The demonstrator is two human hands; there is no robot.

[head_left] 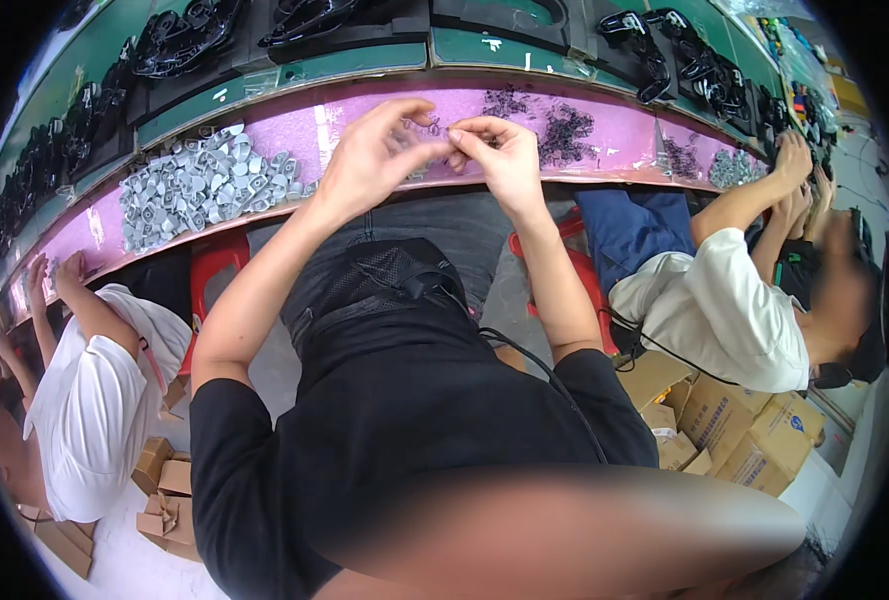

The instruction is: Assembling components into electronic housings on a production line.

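Both hands are raised over the pink bench mat (pixel 309 125), their fingertips close together. My left hand (pixel 369 150) has its fingers curved and apart, with the thumb reaching toward the other hand. The fingers of my right hand (pixel 504 160) are pinched together; whatever is between them is too small to make out. Thin dark wire-like bits show in the gap between the hands. Right of my right hand lies a loose pile of small black wire-like pieces (pixel 569 135). To the left of my left hand spreads a heap of small grey plastic parts (pixel 204 185).
Beyond the mat runs a green conveyor line (pixel 384 82) carrying glossy black moulded parts (pixel 189 40) on dark trays. Co-workers in white shirts sit on my left (pixel 99 390) and right (pixel 709 310). Red stools (pixel 214 265) and cardboard boxes (pixel 734 420) stand beside and behind me.
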